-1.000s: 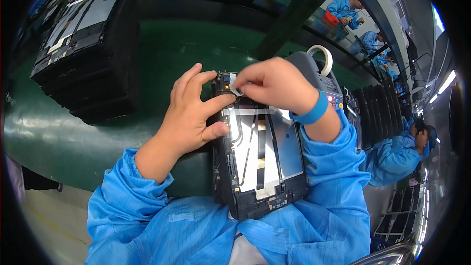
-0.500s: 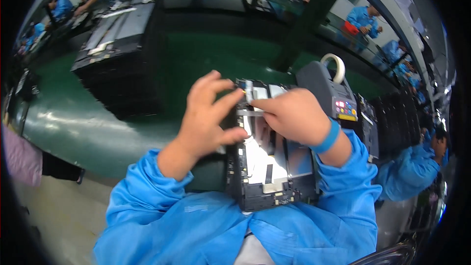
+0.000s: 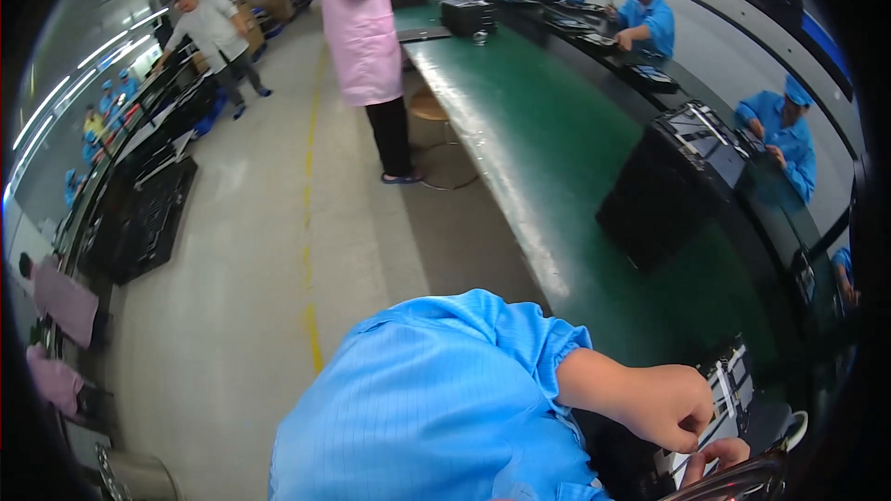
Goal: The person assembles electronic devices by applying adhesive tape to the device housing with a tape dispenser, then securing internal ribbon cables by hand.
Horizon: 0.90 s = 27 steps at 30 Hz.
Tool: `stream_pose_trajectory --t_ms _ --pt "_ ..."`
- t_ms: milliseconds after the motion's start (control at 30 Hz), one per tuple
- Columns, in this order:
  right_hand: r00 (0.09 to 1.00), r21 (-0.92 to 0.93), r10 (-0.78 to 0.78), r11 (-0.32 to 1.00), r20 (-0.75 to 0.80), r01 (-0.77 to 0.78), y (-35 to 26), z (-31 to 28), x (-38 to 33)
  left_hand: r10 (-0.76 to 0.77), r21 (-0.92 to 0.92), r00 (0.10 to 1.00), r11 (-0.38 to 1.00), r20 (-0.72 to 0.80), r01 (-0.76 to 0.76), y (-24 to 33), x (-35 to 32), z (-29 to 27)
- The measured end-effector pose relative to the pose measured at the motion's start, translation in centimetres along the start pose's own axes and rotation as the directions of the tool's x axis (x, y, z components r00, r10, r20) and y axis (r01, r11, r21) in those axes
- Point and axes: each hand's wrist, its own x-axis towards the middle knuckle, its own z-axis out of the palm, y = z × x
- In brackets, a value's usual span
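At the lower right, my left hand (image 3: 664, 404) reaches over a flat electronic panel (image 3: 733, 382) with a silvery, black-framed inside. Its fingers are curled in and pressed together; whatever they may pinch is too small to make out. Close below it, part of my right hand (image 3: 719, 455) shows with bent fingers, close to the left fingertips and over the panel's near part. A glossy dark curved object (image 3: 742, 478) covers the rest of that hand. Beside the panel stands the grey tape dispenser (image 3: 768, 422) with a pale roll (image 3: 796, 430), partly cut off.
A tall stack of black panels (image 3: 668, 186) stands on the green table (image 3: 520, 121). Along its left edge are a round stool (image 3: 430, 107) and a person in a pink coat (image 3: 362, 28). Workers in blue sit across the table. More panels (image 3: 139, 213) line the aisle's left.
The view has swung far to the left, so hands and panel now sit at the lower right. My left hand's spread fingers have curled together near my right hand.
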Motion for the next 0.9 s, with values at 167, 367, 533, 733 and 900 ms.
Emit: stream_pose_trajectory --t_ms 167,367,533,733,900 --pt "0.995 0.088 -0.008 0.996 -0.102 0.017 -1.4 0.5 -0.8 0.1 0.076 0.989 0.993 -0.104 -0.093 1.2 -1.1 0.8" --pt "0.922 -0.166 0.043 0.979 -0.384 -0.115 1.6 2.7 -4.8 0.358 0.59 0.933 0.748 0.025 -0.303 2.5 -0.8 2.1" --pt "0.858 -0.131 0.056 0.981 -0.511 -0.142 -1.7 2.7 -4.8 0.426 0.763 0.904 0.571 0.041 -0.303 3.2 -0.6 2.3" --pt "0.501 0.516 0.478 0.853 -0.722 -0.07 5.6 5.0 -8.9 0.179 0.502 0.953 0.864 -0.243 -0.034 -1.9 -0.7 0.5" --pt "0.561 0.898 0.726 0.435 -0.397 0.073 10.1 10.4 -9.2 -0.554 -0.698 0.825 0.635 -0.112 0.331 -10.2 -2.6 2.4"
